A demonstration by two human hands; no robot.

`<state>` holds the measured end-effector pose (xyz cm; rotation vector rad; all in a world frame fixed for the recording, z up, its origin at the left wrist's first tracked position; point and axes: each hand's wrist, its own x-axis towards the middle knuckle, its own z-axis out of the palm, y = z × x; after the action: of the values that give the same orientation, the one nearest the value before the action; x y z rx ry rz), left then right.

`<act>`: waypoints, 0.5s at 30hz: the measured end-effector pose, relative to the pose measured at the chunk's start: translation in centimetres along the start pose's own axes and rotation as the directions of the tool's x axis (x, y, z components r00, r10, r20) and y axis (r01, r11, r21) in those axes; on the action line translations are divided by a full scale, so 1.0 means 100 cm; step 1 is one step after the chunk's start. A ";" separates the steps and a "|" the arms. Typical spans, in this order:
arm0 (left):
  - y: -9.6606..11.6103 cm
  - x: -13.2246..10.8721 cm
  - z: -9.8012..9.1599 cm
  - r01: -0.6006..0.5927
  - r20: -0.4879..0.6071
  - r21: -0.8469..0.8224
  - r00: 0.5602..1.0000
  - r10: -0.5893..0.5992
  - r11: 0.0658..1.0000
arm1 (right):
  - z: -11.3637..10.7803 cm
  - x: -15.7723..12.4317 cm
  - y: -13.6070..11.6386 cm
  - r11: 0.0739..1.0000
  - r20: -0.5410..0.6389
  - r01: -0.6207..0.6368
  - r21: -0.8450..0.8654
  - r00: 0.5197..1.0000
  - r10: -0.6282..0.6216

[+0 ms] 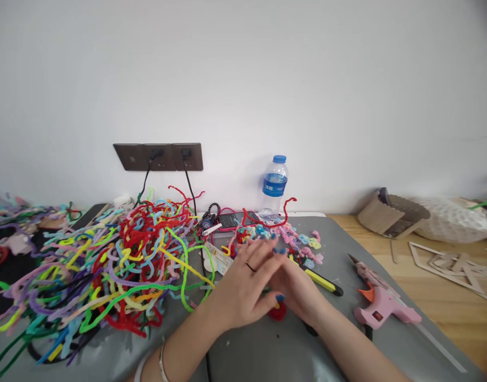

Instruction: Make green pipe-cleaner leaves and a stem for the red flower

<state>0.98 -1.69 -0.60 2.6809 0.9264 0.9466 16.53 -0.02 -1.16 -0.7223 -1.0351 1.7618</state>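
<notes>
My left hand (253,278) lies over my right hand (299,289), palm side against it, with its fingers stretched out. A dark ring and blue nail polish show on it. My right hand's fingers are mostly hidden behind the left, so their shape does not show. Just under the two hands, a small red fuzzy piece (277,312) rests on the grey mat (259,350). Right beside them is a yellow and black utility knife (321,280). Beyond the fingertips lie small pastel fuzzy pieces (293,236) and a bent red pipe cleaner (286,209).
A big tangle of coloured pipe cleaners (143,254) covers the left side. A water bottle (274,185) stands by the wall, near a phone (231,220). On the right lie a pink glue gun (381,305) and flat cut-out pieces (446,265). Black cords run from the wall socket (159,156).
</notes>
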 end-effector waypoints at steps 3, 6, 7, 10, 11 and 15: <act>0.000 0.002 0.003 0.033 0.010 0.113 0.999 -0.034 0.993 | 0.005 -0.008 -0.003 0.998 0.044 -0.055 -0.029 0.997 0.056; -0.006 0.003 -0.001 0.133 -0.117 0.131 0.986 -0.118 0.982 | 0.006 -0.011 -0.011 0.998 0.139 -0.010 -0.056 0.990 0.018; -0.008 0.003 -0.003 0.155 -0.158 0.107 0.978 -0.137 0.982 | 0.005 -0.010 -0.013 0.998 0.172 0.011 -0.061 0.985 -0.001; -0.011 0.001 -0.006 0.192 -0.180 0.025 0.966 -0.185 0.981 | 0.002 -0.007 -0.018 0.988 0.196 0.075 -0.138 0.980 -0.047; -0.010 0.000 -0.005 0.208 -0.155 0.012 0.967 -0.204 0.978 | 0.001 -0.006 -0.018 0.973 0.178 0.110 -0.201 0.981 -0.074; -0.005 0.000 0.001 0.261 -0.048 0.018 0.965 -0.260 0.965 | -0.004 -0.006 -0.016 0.756 0.074 0.326 -0.568 0.935 -0.348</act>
<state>0.77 -1.30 -0.89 2.4831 1.2692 0.9442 17.77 -0.16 0.07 -0.8593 -1.5937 1.1112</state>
